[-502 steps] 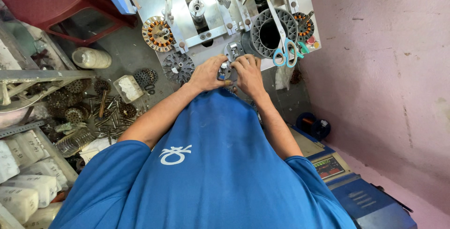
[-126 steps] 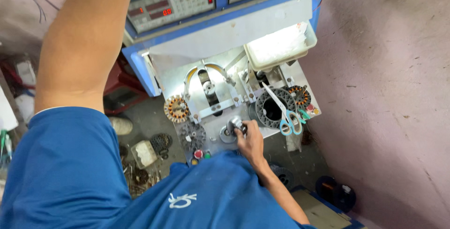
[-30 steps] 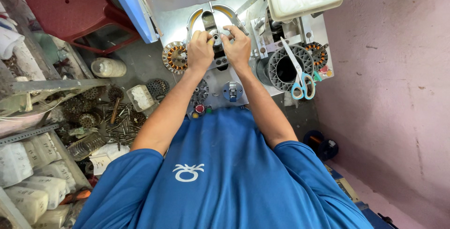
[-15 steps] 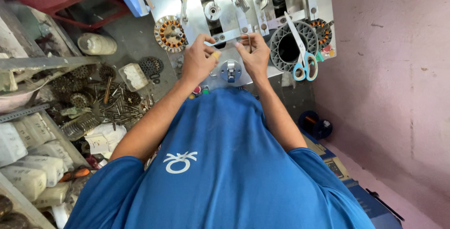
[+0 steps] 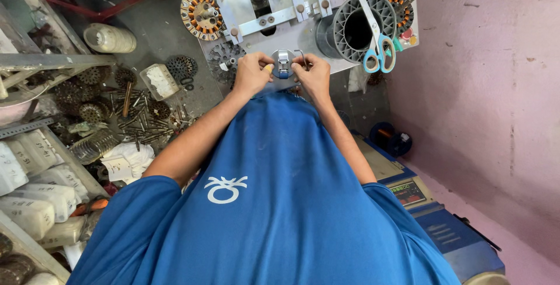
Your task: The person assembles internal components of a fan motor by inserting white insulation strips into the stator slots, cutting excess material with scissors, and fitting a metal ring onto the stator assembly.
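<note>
Left hand (image 5: 252,73) and right hand (image 5: 313,75) each pinch a side of the round metal fixture (image 5: 283,63); scissors (image 5: 376,34) lie nearby.

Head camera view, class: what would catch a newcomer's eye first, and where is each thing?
At top centre, the left hand and right hand pinch a small round metal fixture on the grey machine bench. Blue-handled scissors lie across a ribbed grey cylinder at upper right. A copper-wound stator sits at upper left.
</note>
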